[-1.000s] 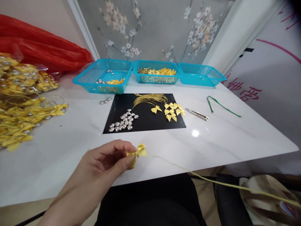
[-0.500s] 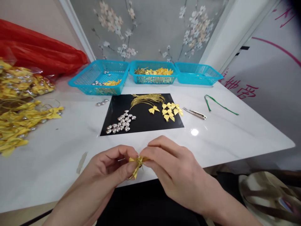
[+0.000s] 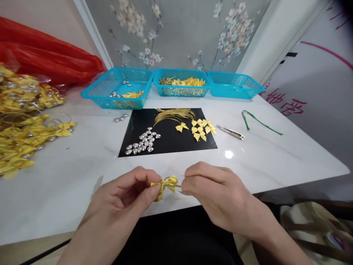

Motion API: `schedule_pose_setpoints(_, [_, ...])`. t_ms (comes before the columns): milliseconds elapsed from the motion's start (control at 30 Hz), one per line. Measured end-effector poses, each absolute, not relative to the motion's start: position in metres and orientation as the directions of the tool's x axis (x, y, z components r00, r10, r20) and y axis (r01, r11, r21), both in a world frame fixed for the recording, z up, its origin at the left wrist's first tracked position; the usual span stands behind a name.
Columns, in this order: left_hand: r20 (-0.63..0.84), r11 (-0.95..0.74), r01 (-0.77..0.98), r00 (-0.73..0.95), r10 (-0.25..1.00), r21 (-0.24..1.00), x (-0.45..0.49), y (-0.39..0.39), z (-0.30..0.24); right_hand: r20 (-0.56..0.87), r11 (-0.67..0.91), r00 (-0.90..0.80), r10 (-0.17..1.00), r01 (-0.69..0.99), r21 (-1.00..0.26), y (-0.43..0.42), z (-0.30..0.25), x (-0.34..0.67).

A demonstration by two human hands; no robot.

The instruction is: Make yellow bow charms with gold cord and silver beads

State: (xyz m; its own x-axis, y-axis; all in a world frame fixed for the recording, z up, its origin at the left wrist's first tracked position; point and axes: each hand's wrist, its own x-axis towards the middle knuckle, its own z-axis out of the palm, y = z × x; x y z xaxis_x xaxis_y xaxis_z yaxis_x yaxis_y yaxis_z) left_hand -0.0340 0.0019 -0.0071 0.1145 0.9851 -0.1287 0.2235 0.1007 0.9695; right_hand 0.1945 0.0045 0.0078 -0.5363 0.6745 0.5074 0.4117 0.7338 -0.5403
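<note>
My left hand (image 3: 132,197) pinches a yellow ribbon bow (image 3: 168,183) between thumb and forefinger, above the table's near edge. From the bow's middle a thin gold cord (image 3: 178,186) runs right into the closed fingertips of my right hand (image 3: 212,187). On a black mat (image 3: 168,145) beyond my hands lie silver heart-shaped beads (image 3: 143,141), a bundle of gold cords (image 3: 175,115), a group of yellow bows (image 3: 200,129) and a single bow (image 3: 182,127) near the cords. Thread snips (image 3: 231,131) lie right of the mat.
Three blue baskets (image 3: 117,101) line the back; the left holds beads and yellow pieces, the middle (image 3: 182,91) cords and bows. Finished-looking bow-and-bead strings (image 3: 30,143) heap at left beside a red bag (image 3: 46,55). A green ribbon (image 3: 259,121) lies at right.
My right hand has moved right, away from the bow, drawing the gold cord out between my hands. My left hand keeps its pinch, and more of the bow shows.
</note>
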Motion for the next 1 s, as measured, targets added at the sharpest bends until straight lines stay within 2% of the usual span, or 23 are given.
schedule_pose_setpoints(100, [-0.151, 0.126, 0.187, 0.123, 0.981, 0.974, -0.033, 0.001, -0.004, 0.514, 0.676, -0.438, 0.737, 0.483, -0.557, -0.001, 0.010, 0.193])
schedule_pose_setpoints(200, [-0.159, 0.137, 0.164, 0.124, 0.979, 0.977, -0.030, -0.001, 0.002, 0.549, 0.661, -0.374, 0.748, 0.491, -0.567, -0.008, 0.011, 0.186])
schedule_pose_setpoints(333, [-0.171, 0.160, 0.105, 0.103, 0.980, 0.981, -0.026, -0.004, 0.006, 0.563, 0.682, -0.394, 0.727, 0.515, -0.519, -0.006, 0.007, 0.175])
schedule_pose_setpoints(500, [-0.156, 0.155, 0.053, 0.004, 0.988, 0.986, -0.027, -0.007, 0.000, 0.667, 0.745, -0.362, 0.651, 0.472, -0.471, 0.002, 0.002, 0.173])
schedule_pose_setpoints(667, [-0.137, 0.142, 0.047, -0.092, 0.986, 0.989, -0.025, -0.007, -0.001, 0.653, 0.732, -0.360, 0.666, 0.480, -0.483, 0.001, -0.001, 0.174])
schedule_pose_setpoints(867, [-0.148, 0.147, -0.022, -0.062, 0.987, 0.989, -0.024, -0.004, 0.000, 0.660, 0.728, -0.349, 0.665, 0.497, -0.471, 0.004, -0.006, 0.171])
schedule_pose_setpoints(1000, [-0.159, 0.150, -0.131, -0.063, 0.985, 0.980, -0.026, 0.000, -0.003, 0.700, 0.772, -0.359, 0.617, 0.447, -0.452, 0.005, -0.004, 0.174])
